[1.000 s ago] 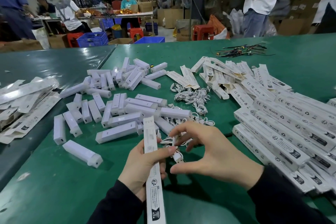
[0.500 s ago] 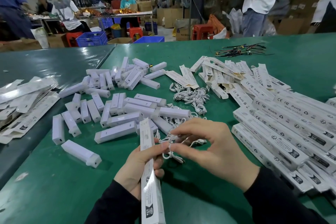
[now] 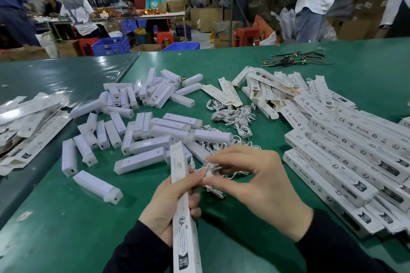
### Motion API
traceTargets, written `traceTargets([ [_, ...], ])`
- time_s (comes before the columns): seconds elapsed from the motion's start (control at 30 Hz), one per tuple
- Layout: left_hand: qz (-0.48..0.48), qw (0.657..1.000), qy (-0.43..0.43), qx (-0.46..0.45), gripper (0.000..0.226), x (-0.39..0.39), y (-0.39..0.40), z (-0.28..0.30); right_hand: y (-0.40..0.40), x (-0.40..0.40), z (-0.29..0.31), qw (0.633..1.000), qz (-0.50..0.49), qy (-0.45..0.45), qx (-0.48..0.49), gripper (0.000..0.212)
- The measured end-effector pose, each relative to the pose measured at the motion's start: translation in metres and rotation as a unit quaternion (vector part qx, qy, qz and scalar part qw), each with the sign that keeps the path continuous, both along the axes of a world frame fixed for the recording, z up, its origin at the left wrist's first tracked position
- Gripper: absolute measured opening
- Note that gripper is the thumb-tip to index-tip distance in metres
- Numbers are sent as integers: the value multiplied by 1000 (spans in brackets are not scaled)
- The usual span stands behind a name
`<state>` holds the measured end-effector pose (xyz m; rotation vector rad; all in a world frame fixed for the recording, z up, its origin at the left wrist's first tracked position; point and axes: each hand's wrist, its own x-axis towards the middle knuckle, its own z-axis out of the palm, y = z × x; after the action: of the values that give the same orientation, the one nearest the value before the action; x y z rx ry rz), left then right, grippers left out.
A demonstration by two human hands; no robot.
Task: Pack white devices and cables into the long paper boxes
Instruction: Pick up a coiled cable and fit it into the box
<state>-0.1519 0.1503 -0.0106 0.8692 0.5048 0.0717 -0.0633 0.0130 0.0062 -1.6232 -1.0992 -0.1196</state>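
**White cable bundle pinched at the mouth of a long box**

Paper box (image 3: 185, 206), long and printed, sits in our left hand (image 3: 170, 201), fingers curled round its middle, the far end tilted up and away from us. Our right hand (image 3: 261, 184) pinches a small coiled white cable (image 3: 211, 167) between thumb and fingertips, just beside the box and touching our left thumb. Both grips are narrow and holding something. Loose white devices (image 3: 142, 137) lie scattered on the green table (image 3: 66, 228) beyond our hands, one lying apart at near left (image 3: 97, 186). More coiled cables (image 3: 233, 115) sit in a heap behind them. Packed boxes (image 3: 346, 162) are stacked in rows to our right; flat unfolded boxes (image 3: 28, 122) pile at far left. Dark cable ties (image 3: 290, 61) lie near the table's far edge.
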Motion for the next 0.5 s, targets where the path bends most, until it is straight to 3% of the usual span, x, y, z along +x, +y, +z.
traceTargets([
  [0.1,-42,998,-22,31,39,-2,-2,2,-5,11,8,986,6,156,50,22],
  [0.23,-147,986,-68,36,34,-9,-5,2,-10,27,12,954,-34,277,107,17],
  [0.37,-232,968,-88,35,29,-14,-9,3,-7,26,6,941,-6,336,44,9],
  [0.5,-249,964,-83,46,38,-14,-8,2,-6,24,5,927,46,371,-21,11],
])
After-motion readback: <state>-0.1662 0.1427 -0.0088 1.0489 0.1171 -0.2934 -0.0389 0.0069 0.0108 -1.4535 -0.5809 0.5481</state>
